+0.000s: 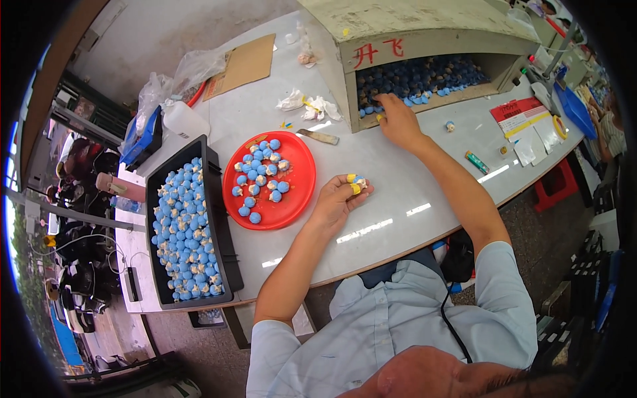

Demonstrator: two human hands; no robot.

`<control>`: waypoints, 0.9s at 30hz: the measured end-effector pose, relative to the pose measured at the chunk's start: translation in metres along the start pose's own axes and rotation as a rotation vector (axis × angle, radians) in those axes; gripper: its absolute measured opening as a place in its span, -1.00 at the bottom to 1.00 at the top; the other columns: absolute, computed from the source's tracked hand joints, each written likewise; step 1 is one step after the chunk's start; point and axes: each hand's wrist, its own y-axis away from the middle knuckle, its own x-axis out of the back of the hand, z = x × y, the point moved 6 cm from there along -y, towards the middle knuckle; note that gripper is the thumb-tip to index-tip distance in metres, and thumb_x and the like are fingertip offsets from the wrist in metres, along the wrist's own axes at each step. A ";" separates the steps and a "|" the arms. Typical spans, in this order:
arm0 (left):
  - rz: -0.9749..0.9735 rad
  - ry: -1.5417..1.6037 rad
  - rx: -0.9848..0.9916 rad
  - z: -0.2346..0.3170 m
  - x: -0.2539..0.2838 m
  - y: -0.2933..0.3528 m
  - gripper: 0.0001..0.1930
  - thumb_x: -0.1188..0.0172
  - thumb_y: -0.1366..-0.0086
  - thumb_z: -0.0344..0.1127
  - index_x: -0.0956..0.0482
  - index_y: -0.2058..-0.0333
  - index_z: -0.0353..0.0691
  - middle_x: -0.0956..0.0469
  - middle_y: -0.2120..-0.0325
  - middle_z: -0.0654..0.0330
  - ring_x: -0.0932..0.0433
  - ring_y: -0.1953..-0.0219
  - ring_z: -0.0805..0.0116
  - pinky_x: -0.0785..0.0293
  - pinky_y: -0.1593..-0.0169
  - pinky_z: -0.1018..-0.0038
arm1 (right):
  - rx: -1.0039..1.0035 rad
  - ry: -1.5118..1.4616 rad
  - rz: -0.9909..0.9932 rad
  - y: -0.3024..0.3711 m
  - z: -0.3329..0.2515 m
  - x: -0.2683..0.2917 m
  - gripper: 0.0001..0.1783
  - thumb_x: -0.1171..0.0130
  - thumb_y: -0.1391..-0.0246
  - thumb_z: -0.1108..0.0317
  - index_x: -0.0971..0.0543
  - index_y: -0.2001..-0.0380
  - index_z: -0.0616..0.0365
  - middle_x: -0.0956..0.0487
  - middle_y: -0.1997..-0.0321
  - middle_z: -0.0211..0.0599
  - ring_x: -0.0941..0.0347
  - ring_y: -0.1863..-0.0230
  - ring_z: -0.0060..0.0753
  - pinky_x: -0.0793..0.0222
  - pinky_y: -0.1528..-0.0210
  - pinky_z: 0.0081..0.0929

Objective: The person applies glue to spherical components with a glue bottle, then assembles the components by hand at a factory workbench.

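My left hand (337,201) is closed over the table, with yellow tape round its fingertips. Between thumb and forefinger it pinches a small blue-and-white ball (359,180). My right hand (399,125) reaches to the left end of a box opening, its thumb and forefinger apart at the edge of a heap of small blue pieces (424,79). Yellow tape shows on that thumb too. Left of my left hand lies a round red tray (302,199) with several blue balls with cream-coloured bits. Beyond it, a black crate (229,265) holds many similar balls.
The large pale box (348,86) stands at the back of the table. A flat scraper (320,136) and crumpled tissues (322,108) lie behind the tray. At right are a green tube (476,162), a loose ball (450,126) and red-and-yellow papers (521,118). A white jug (186,119) stands behind the crate.
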 end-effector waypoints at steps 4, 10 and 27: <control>0.021 -0.009 0.008 0.002 -0.001 0.003 -0.80 -0.11 -0.25 -0.50 -0.38 0.15 -0.32 -0.54 0.16 0.04 -0.57 0.10 0.27 -0.58 0.11 0.57 | 0.044 0.284 -0.028 -0.008 0.005 -0.017 -0.58 -0.10 0.10 0.58 -0.46 0.07 0.20 -0.51 0.20 -0.14 -0.47 0.19 -0.11 -0.42 0.15 -0.32; 0.042 0.036 -0.034 0.002 0.002 0.002 -0.80 -0.09 -0.26 -0.48 -0.37 0.13 -0.31 -0.54 0.16 0.06 -0.57 0.11 0.31 -0.56 0.10 0.56 | -0.230 -0.211 -0.174 0.003 0.018 -0.012 -0.64 -0.06 0.04 0.55 -0.47 0.09 0.25 -0.52 0.26 -0.25 -0.50 0.25 -0.31 -0.42 0.20 -0.40; 0.079 0.261 -0.224 0.003 0.012 -0.002 -0.81 -0.06 -0.31 -0.44 -0.36 0.12 -0.31 -0.52 0.15 0.07 -0.55 0.07 0.29 -0.55 0.01 0.51 | -0.492 -1.147 -0.458 0.086 -0.060 -0.025 -0.64 -0.13 -0.03 0.49 -0.49 0.04 0.28 -0.47 0.24 -0.45 -0.35 0.20 -0.67 -0.30 0.07 -0.68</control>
